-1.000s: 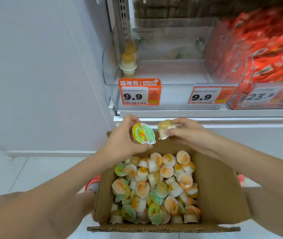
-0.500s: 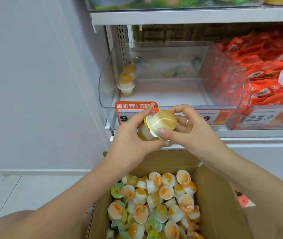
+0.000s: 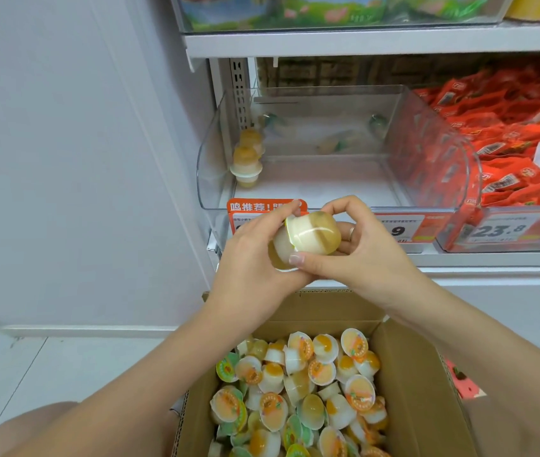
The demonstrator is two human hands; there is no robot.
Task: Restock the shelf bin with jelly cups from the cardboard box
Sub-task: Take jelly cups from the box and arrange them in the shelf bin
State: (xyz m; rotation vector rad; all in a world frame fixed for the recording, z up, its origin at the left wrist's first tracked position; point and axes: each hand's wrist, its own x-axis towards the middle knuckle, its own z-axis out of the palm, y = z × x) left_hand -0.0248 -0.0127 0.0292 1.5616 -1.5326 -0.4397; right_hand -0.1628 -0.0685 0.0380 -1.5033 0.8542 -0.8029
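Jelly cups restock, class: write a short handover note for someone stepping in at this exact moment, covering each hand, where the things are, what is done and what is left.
Left hand: holds one jelly cup of a pair pressed lid to lid, in front of the price tags.
Right hand: fingers grip the other cup of that pair.
Shelf bin: clear, nearly bare; one stacked pair of cups stands in its front left corner.
Cardboard box: open on the floor below the hands, still heaped with jelly cups.
Done: one pair placed, a second joined in hand.
Left: set this pair in the bin, then keep moving cups from the box.
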